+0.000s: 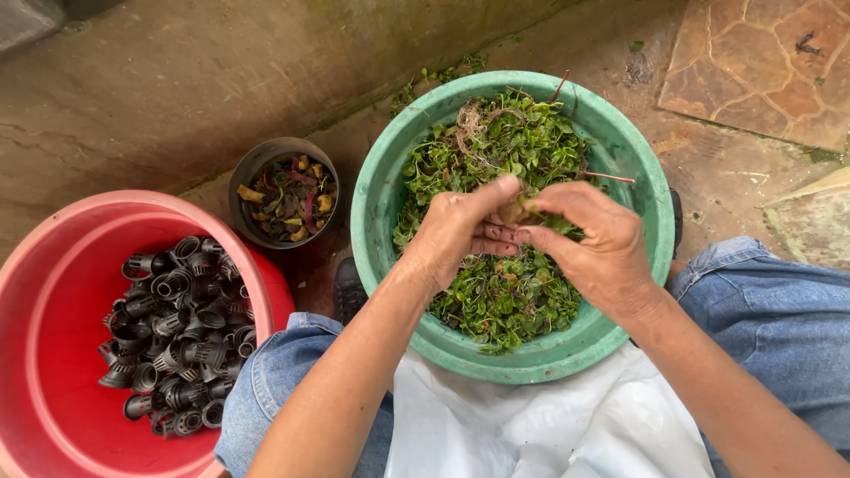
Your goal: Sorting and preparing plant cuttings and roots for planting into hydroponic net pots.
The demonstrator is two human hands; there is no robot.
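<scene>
Head view is looking down on a seated person in blue jeans with a white cloth across the lap. At far left a round red plastic tub is holding a heap of small black plastic net cups; beside it a small dark round pot is filling with discarded leaf scraps. Right of these, a wide green plastic basin is resting at the knees, carrying a mound of green leafy sprigs. Over it the left hand is pinching narrowly on a small pale plant piece, and the right hand is closing on the same piece. Working low over the basin seems wise, so that loosened bits are dropping back inside.
</scene>
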